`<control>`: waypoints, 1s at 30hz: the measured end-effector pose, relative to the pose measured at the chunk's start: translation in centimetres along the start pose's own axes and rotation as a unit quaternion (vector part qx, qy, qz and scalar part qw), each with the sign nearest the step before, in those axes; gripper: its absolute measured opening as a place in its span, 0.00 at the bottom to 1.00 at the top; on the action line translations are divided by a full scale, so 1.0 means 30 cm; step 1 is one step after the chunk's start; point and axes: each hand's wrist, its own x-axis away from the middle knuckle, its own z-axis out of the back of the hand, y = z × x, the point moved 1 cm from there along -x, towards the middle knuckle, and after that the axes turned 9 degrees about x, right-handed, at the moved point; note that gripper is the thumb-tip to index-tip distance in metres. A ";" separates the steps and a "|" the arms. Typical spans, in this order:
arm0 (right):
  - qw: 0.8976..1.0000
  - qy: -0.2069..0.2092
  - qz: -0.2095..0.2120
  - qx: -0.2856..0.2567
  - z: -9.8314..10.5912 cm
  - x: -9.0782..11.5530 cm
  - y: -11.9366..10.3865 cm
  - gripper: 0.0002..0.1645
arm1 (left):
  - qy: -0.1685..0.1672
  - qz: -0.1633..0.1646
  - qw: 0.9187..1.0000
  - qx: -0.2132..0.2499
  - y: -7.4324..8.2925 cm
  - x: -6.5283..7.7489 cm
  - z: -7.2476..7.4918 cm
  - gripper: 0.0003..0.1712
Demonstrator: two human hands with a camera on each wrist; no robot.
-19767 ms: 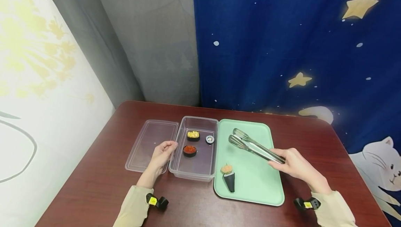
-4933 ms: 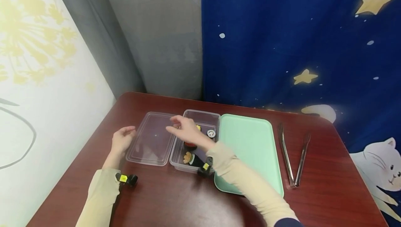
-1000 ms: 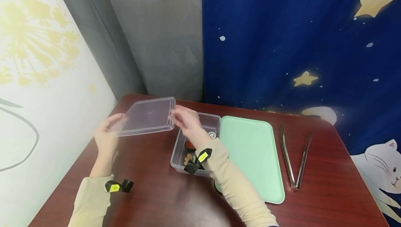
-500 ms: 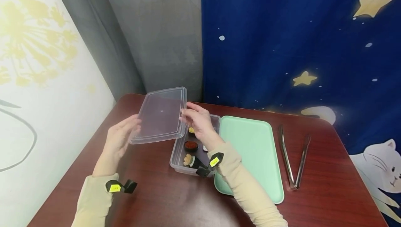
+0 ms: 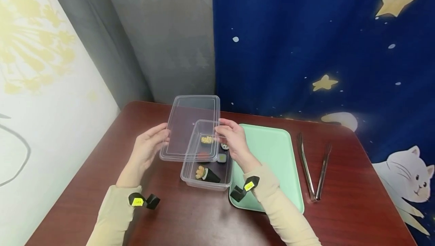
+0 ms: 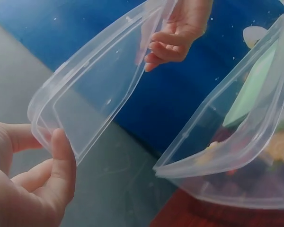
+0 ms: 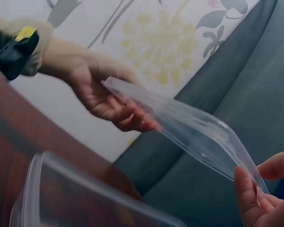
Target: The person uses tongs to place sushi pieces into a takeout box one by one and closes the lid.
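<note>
A clear plastic lid [image 5: 185,125] is held raised above the clear plastic food container [image 5: 207,185], overlapping its back left part in the head view. My left hand [image 5: 147,148] pinches the lid's left edge between thumb and fingers. At the opposite edge, my right hand [image 5: 235,142] pinches it too. Both wrist views show a gap between lid and container rim. Inside the container lie a black cone-shaped hand roll [image 5: 211,176] with an orange top, a yellow-topped sushi piece [image 5: 206,139], a red-topped one seen through the lid, and small rolls [image 5: 222,158] at the right.
A light green tray [image 5: 272,155] sits against the container's right side, partly under my right forearm. Metal tongs [image 5: 314,197] lie spread on the dark red table [image 5: 190,219] right of the tray. Curtains hang behind the table's back edge.
Tongs went from my right hand to the table, and the hand roll from tray into container. The lid was lifted off the table; lately both hands carried it rightward over the container.
</note>
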 end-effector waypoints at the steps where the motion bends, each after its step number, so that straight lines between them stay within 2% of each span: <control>1: 1.000 0.003 0.002 0.007 0.013 0.004 0.004 0.23 | -0.001 0.004 1.000 -0.006 -0.008 -0.003 -0.007 0.27; 4: 0.999 0.014 0.010 0.035 0.052 0.019 0.014 0.23 | -0.004 0.012 1.000 -0.021 -0.036 -0.014 -0.030 0.29; 10: 0.996 0.027 0.023 0.080 0.129 0.040 0.042 0.23 | -0.014 0.005 0.996 -0.092 -0.097 -0.026 -0.068 0.27; 13: 0.995 0.030 0.018 0.098 0.161 0.049 0.062 0.23 | -0.011 0.014 0.992 -0.125 -0.126 -0.029 -0.082 0.26; 18: 0.987 0.029 0.004 0.161 0.199 0.060 0.099 0.24 | -0.008 0.026 0.980 -0.196 -0.162 -0.026 -0.095 0.25; 23: 0.970 0.016 0.008 0.241 0.223 0.061 0.138 0.22 | -0.005 0.002 0.965 -0.263 -0.189 -0.023 -0.100 0.23; 25: 0.962 0.011 0.013 0.271 0.228 0.060 0.153 0.21 | 0.002 -0.022 0.951 -0.308 -0.195 -0.021 -0.104 0.22; 30: 0.941 0.013 0.041 0.337 0.231 0.056 0.174 0.18 | 0.015 -0.102 0.901 -0.422 -0.196 -0.013 -0.119 0.18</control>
